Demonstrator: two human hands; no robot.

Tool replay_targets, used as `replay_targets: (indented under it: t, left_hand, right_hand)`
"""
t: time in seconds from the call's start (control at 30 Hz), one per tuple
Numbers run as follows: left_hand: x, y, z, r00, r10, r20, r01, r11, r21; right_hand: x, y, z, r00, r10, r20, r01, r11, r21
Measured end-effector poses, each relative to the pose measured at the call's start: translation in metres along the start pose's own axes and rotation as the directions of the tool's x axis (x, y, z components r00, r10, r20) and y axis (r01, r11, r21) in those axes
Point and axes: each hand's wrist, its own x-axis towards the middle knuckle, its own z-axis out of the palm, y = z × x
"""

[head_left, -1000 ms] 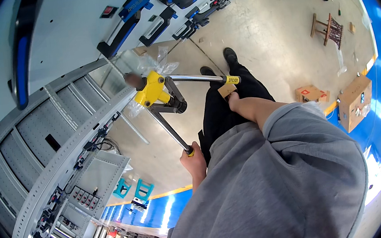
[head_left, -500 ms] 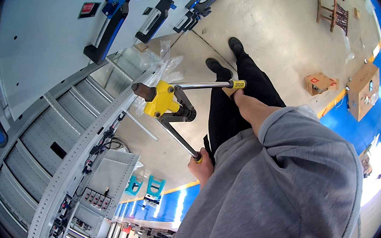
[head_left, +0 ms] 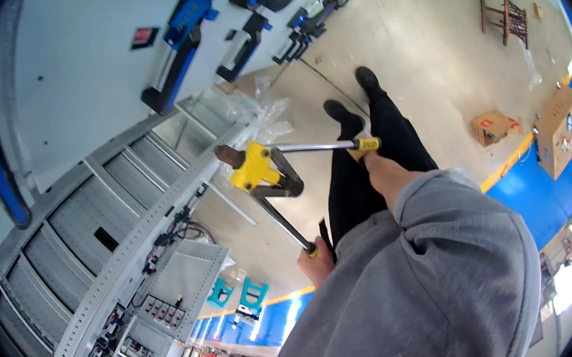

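Yellow lever cutter (head_left: 257,170), left hand (head_left: 318,263) and right hand (head_left: 366,153) apparently gripping its handles.

A baggy grey sweatshirt (head_left: 439,281), black trousers (head_left: 363,177) and black shoes (head_left: 342,110).

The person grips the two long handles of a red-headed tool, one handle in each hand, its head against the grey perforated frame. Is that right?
Not quite: the head view shows the tool has a yellow head, not red. The left hand and right hand each grip a handle, its head against the grey perforated frame.

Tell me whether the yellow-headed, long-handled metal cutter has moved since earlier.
No; the cutter stays against the same grey perforated rail; only the camera shifted.
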Motion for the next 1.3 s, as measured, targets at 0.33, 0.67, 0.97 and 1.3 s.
replay_targets:
  t: [0.33,0.67,0.97,1.3]
  left_hand:
    - [0.001,-0.005,0.007,0.987,0.163,0.016,-0.163,0.982,0.098]
    - [-0.002,0.022,0.001,0.955,0.293,0.051,-0.289,0.954,-0.080]
    - [-0.014,0.058,-0.014,0.869,0.494,0.028,-0.489,0.866,-0.105]
    - [-0.022,0.110,-0.019,0.763,0.634,0.125,-0.602,0.768,-0.220]
  right_hand:
    - [-0.065,0.018,-0.040,0.987,-0.151,0.048,0.141,0.977,0.161]
    - [-0.214,0.063,-0.134,0.970,-0.234,-0.070,0.243,0.893,0.379]
    - [-0.419,0.276,-0.148,0.926,0.325,-0.191,-0.002,0.511,0.859]
    - [-0.557,0.276,-0.306,0.432,0.637,-0.638,0.635,0.288,0.717]
